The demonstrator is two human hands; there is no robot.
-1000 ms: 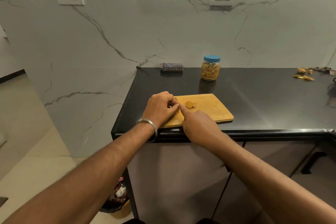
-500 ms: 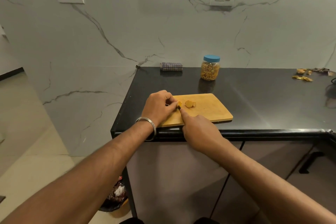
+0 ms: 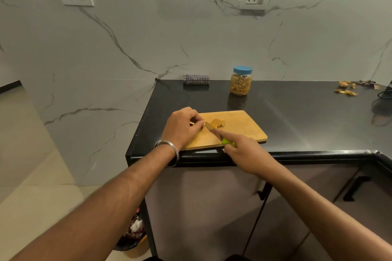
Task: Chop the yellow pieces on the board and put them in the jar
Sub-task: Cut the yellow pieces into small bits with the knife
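A wooden cutting board lies at the black counter's front edge. A few yellow pieces sit near its left end. My left hand rests on the board's left side, fingers curled, pinching a small yellow piece beside the blade. My right hand grips a knife with a green handle; its blade angles up-left and meets the pieces. A clear jar with a blue lid stands behind the board, closed and filled with yellow strips.
A folded checked cloth lies against the marble wall at the back. Yellow scraps are scattered on the counter's far right. A bin with rubbish stands on the floor below the counter's left end. Cabinet handles sit under the counter.
My right hand has drawn back toward the counter's edge, so the green handle and the blade now show. My left hand stays at the pieces.
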